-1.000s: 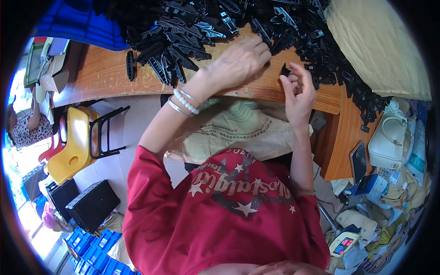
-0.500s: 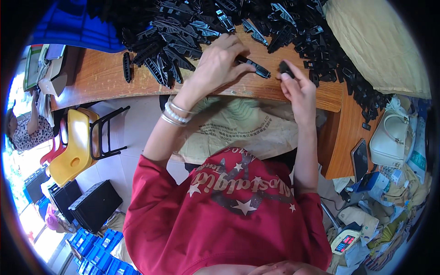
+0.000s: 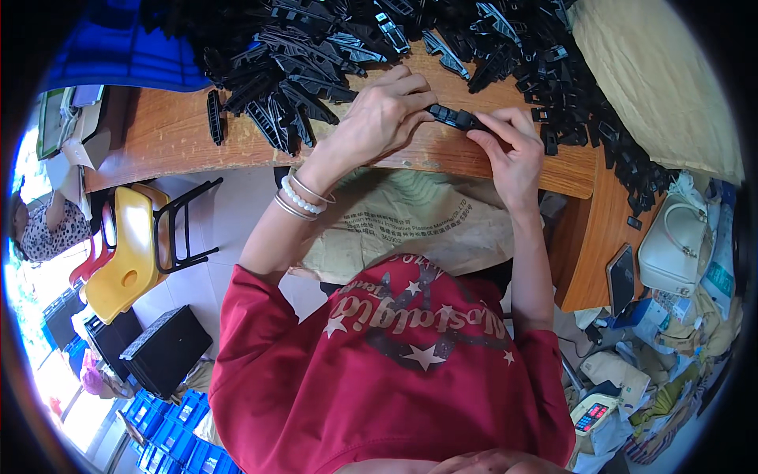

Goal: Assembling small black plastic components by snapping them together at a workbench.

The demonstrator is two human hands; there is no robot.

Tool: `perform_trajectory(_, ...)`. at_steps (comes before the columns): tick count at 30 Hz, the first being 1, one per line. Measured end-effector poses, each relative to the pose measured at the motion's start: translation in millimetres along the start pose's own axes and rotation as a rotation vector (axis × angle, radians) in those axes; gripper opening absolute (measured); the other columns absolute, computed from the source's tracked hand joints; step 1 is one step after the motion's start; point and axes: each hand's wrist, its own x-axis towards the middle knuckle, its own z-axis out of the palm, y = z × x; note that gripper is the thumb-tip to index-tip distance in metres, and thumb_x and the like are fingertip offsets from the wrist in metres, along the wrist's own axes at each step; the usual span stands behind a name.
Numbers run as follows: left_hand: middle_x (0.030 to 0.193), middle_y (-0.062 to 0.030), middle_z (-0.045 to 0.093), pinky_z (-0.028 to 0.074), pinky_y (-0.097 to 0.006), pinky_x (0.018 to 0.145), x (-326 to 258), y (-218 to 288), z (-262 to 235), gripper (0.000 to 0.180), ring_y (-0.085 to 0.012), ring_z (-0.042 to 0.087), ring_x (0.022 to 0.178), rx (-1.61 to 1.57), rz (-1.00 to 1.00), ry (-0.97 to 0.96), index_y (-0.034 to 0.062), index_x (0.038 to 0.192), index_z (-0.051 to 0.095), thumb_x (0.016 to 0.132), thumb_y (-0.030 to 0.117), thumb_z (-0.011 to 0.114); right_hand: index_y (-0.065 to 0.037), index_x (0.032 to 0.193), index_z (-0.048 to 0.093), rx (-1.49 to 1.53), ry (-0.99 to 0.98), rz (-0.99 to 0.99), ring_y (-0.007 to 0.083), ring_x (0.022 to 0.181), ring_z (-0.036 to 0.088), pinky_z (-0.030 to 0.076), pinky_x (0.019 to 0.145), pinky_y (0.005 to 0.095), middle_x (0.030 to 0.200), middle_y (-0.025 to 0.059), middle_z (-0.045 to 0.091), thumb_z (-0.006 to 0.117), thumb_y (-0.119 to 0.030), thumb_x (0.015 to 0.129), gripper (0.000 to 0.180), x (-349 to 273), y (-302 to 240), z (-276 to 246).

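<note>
- Two hands meet near the top centre of the frame, over the near edge of a wooden table [image 3: 166,138].
- Far left, at the rim, another person in a patterned top [image 3: 49,229] sits well apart from the work.
- Left of centre, a yellow plastic chair [image 3: 126,253] stands on the floor below the table edge, with a dark box [image 3: 162,347] lower down and blue crates [image 3: 170,415] at the bottom left.
- One loose black plastic strip [image 3: 213,117] lies alone on the bare wood, just left of the big heap.
- Heaped black plastic parts [image 3: 308,71] cover the upper part of the table, spreading right along the top of the frame.
- The left hand [image 3: 379,118], with bead and metal bracelets [image 3: 298,199] at the wrist, has its fingers [image 3: 414,95] curled down and pinching the left end of a small black plastic piece [image 3: 456,118].
- That piece sits between both hands, just above the table's front edge, upper centre.
- The right hand [image 3: 509,154] pinches the piece's right end, thumb and forefinger pressed on it.
- Below the hands a tan paper sack [image 3: 410,217] lies across the lap, above the red printed shirt [image 3: 387,363].
- At right, a white handbag [image 3: 671,245], a dark phone [image 3: 621,278] and a small calculator [image 3: 592,415] sit among clutter.
</note>
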Motion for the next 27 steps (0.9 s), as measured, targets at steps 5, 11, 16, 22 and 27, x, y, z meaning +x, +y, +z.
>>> perform_trajectory(5,0.091,-0.0117,0.063,0.05,-0.038,0.073,0,5,3,0.021,-0.03,0.059,0.084,-0.015,0.028,-0.008,-0.0016,0.095,0.068,0.077,0.008,0.074,-0.001,0.096,0.073,0.0,-0.035,-0.072,0.0249,0.086,0.057,0.047,0.073,0.0335,0.087,0.0081,0.06,0.077,-0.001,0.07,0.026,3,-3,11)
perform_trajectory(11,0.093,-0.0118,0.066,0.054,-0.038,0.073,12,9,1,0.022,-0.0309,0.064,0.085,-0.094,-0.099,-0.021,0.0007,0.095,0.07,0.08,0.017,0.075,0.002,0.093,0.072,0.039,0.186,-0.01,0.0195,0.09,0.062,0.05,0.073,0.0307,0.097,0.0119,0.063,0.071,0.004,0.08,0.014,-30,-7,-12)
perform_trajectory(16,0.109,-0.0127,0.054,0.052,-0.035,0.082,43,-6,12,0.039,-0.0287,0.058,0.097,0.441,0.118,-0.06,-0.0007,0.11,0.059,0.072,0.0,0.064,0.0,0.093,0.067,-0.497,0.429,0.045,0.0262,0.091,0.061,0.047,0.078,0.0357,0.094,0.011,0.062,0.071,-0.001,0.081,0.013,-22,17,-32)
perform_trajectory(22,0.091,-0.0113,0.055,0.052,-0.035,0.067,30,15,13,0.02,-0.0265,0.061,0.083,0.429,0.205,-0.062,0.0,0.097,0.059,0.08,0.008,0.065,0.002,0.093,0.062,-0.406,0.246,-0.037,0.0297,0.086,0.062,0.05,0.072,0.0384,0.096,0.0133,0.06,0.07,0.001,0.08,0.016,-20,10,-26)
perform_trajectory(27,0.091,-0.0128,0.058,0.052,-0.035,0.062,-2,44,8,0.019,-0.0271,0.064,0.075,-0.149,-0.091,0.24,0.0011,0.107,0.059,0.088,0.004,0.062,0.002,0.098,0.062,-0.352,0.128,-0.076,0.0283,0.08,0.063,0.051,0.068,0.0359,0.097,0.0127,0.058,0.069,0.004,0.081,0.018,-15,5,-27)
